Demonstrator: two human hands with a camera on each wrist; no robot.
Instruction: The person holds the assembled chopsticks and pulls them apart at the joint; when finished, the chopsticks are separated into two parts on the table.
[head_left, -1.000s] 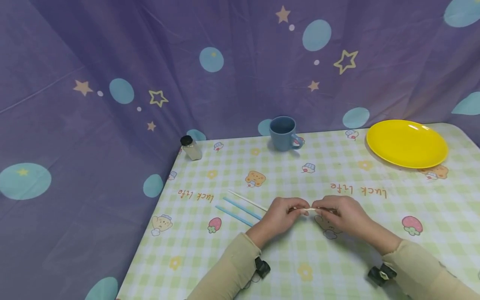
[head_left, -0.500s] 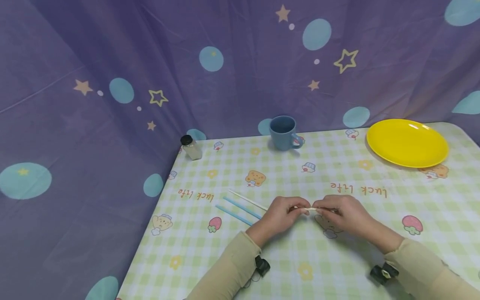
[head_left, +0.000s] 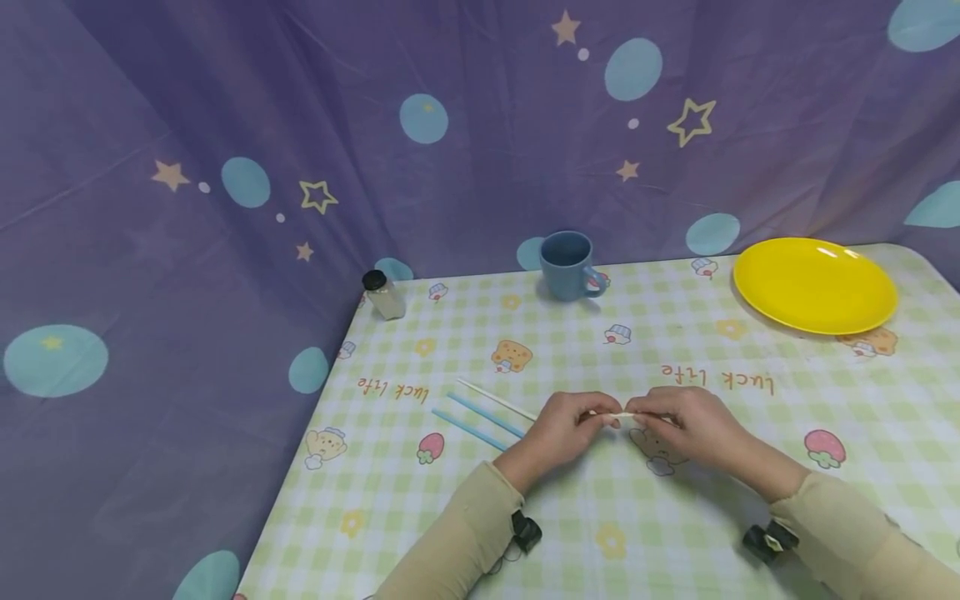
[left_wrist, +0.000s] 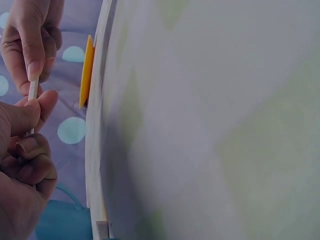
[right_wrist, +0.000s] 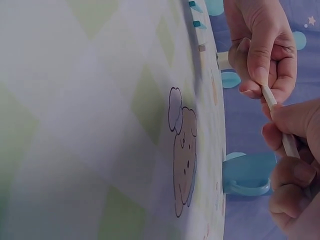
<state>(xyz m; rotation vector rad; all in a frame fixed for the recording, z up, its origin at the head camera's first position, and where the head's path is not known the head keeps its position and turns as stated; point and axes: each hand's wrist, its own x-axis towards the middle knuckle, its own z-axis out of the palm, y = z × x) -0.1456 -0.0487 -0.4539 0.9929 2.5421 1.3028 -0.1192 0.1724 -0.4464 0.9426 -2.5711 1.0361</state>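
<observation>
Stick: a pale stick [head_left: 621,415] spans two hands right of centre in the frame, raised above the checked desk [head_left: 555,550]; only a short length shows at the fingertips, and its ends are hard to make out.
Left hand: the left hand [head_left: 573,425], just right of mid-frame, pinches the stick between thumb and finger; from this grip the exposed piece lies to the frame's right.
Right hand: the right hand [head_left: 693,425], farther right, pinches it too, fingertips facing the left's across a narrow gap; from here the piece lies to the frame's left.
Axis: nearly level across the head view, running from one grip to the other; the right wrist camera shows it slanting between the two hands.
Nearer hand: neither, with both on the stick; the next move, by judgement, hinges on that shared line and the small span between the pinches.
Loose sticks: a white stick [head_left: 495,398] and two blue sticks [head_left: 483,414] lie slantwise left of centre, just beside the left hand, their near ends hidden.
Desk's far edge: a jar [head_left: 385,296] at left, a mug [head_left: 566,267] at centre, a yellow plate [head_left: 816,286] at right, all well apart from the hands.
</observation>
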